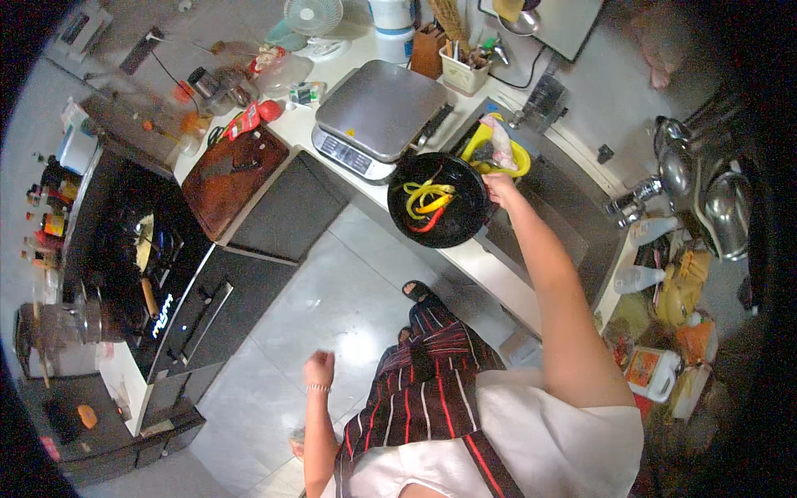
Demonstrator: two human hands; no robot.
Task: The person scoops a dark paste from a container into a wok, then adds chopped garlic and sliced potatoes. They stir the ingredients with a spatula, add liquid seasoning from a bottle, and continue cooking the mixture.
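My right hand (500, 188) grips the rim of a round black basin (464, 221). Inside it lie several long peppers (428, 200), yellow-green and red. The basin is held beside the counter's front edge, close to a digital kitchen scale (383, 109) with a bare metal platform. Just beyond my right hand, a yellow basket (525, 163) in the sink area holds a pale, meat-like piece (498, 140). Low over the floor, my left hand (319, 368) hangs with its fingers curled, and nothing shows in it.
To the left, a wok with a wooden handle (149, 299) sits on the black stove (112, 205). A brown cutting board (230, 180) lies at the counter corner, with a dark knife-like object on it. A tap (635, 199), bottles and a white jug (654, 373) stand at right.
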